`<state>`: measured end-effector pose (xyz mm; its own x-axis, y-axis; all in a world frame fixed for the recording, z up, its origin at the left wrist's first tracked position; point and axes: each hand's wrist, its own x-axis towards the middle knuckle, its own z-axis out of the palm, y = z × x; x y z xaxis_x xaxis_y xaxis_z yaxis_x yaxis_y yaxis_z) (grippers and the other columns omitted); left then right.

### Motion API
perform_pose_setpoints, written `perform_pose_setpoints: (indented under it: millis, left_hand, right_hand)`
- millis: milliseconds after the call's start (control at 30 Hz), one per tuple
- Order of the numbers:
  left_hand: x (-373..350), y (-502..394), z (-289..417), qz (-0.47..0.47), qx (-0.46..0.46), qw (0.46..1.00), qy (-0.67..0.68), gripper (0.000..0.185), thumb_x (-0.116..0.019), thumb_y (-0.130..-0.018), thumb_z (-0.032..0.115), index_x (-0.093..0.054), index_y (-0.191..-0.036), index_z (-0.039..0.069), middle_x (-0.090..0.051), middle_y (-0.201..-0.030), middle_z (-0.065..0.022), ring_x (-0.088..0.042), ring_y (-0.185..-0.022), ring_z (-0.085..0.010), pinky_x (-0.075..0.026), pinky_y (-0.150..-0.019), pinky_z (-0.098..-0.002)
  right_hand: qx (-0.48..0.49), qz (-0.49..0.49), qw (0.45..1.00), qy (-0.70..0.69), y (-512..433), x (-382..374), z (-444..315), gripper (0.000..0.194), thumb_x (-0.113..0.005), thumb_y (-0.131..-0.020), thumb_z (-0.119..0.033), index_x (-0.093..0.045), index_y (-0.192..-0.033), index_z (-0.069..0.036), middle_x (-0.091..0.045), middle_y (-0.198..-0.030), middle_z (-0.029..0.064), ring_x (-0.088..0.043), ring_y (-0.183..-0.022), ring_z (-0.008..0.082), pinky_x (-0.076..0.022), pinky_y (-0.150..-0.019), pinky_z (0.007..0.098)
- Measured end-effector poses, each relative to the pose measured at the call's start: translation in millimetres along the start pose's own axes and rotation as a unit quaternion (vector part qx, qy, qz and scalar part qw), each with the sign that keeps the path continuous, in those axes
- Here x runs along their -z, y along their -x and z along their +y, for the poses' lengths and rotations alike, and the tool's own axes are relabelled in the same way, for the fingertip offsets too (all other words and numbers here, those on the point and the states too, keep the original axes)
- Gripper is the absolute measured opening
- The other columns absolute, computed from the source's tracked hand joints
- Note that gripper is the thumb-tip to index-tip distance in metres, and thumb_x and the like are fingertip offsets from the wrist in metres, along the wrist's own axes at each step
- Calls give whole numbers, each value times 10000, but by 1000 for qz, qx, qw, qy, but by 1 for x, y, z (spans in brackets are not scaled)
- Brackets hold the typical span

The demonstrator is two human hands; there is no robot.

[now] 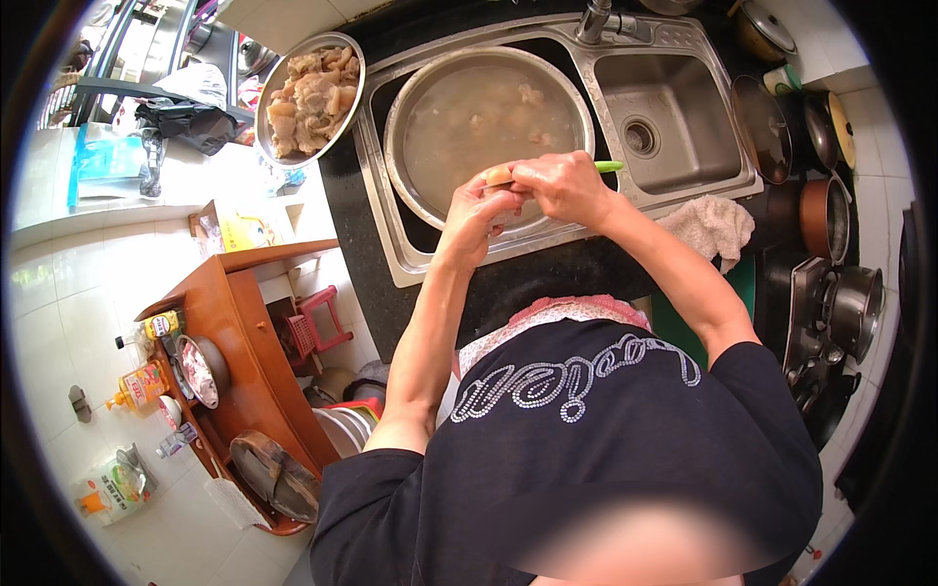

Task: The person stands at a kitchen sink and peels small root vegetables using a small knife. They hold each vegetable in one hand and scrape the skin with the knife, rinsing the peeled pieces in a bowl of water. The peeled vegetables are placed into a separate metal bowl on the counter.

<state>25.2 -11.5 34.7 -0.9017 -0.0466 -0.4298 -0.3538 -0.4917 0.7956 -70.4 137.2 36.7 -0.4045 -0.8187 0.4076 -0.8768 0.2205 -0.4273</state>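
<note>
Over the near rim of a large metal basin (393,157), my two hands meet close together. Between the fingers of my left hand (473,216) is a small pale yellowish piece (500,176), apparently meat with skin. My right hand (563,187) grips a small tool with a green handle (608,167), likely a paring knife; its working end is mostly hidden by my fingers. Cloudy water (469,124) fills much of the basin, and a few meat pieces (531,94) show at its surface. The basin sits in the left bowl of a steel double sink.
A steel bowl heaped with meat pieces (315,102) stands left of the sink. The right sink bowl (674,95) lies below the faucet (597,22). A towel (711,227) hangs over the counter's front edge. Pans and a gas stove (806,308) line the right; a wooden cabinet (253,315) is at left.
</note>
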Motion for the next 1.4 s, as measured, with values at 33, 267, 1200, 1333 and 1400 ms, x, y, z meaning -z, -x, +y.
perform_pose_setpoints:
  millis: [33,267,1200,1333,1400]
  left_hand:
    - [1,1,-1,-7,20,1000,13,378,-637,-726,66,-590,-1101,67,-608,-797,20,-515,-638,-40,-325,-467,-176]
    - [-1,-6,-9,32,22,999,7,456,-613,-728,64,-558,-1180,70,-585,-760,27,-520,-627,-42,-290,-428,-176]
    - [10,-19,-13,30,8,999,-42,566,-582,-703,25,-506,-1262,73,-596,-826,11,-529,-641,-58,-309,-423,-182]
    - [10,-18,-15,31,43,999,-5,557,-585,-702,34,-510,-1252,84,-589,-806,7,-531,-627,-65,-309,-417,-186]
    - [10,-17,-16,29,31,999,-7,537,-581,-689,41,-537,-1222,93,-583,-782,19,-520,-624,-55,-303,-427,-183]
  right_hand:
    - [-16,14,1000,-5,1,-4,0,73,-578,-778,-150,-600,-847,-149,-665,-768,36,-646,-655,222,-489,-512,343]
    - [-144,2,989,23,3,-24,7,82,-581,-802,-194,-610,-865,-151,-664,-724,55,-646,-627,231,-487,-499,362]
    - [-140,24,990,-1,7,-38,14,64,-559,-805,-154,-608,-842,-134,-644,-662,40,-637,-587,237,-478,-484,380]
    - [-131,26,991,-18,10,-39,18,72,-563,-815,-181,-615,-858,-157,-640,-657,54,-634,-589,249,-473,-481,387]
    - [-63,31,997,-41,13,-39,20,75,-567,-817,-193,-617,-864,-165,-636,-645,61,-632,-586,259,-472,-480,388]
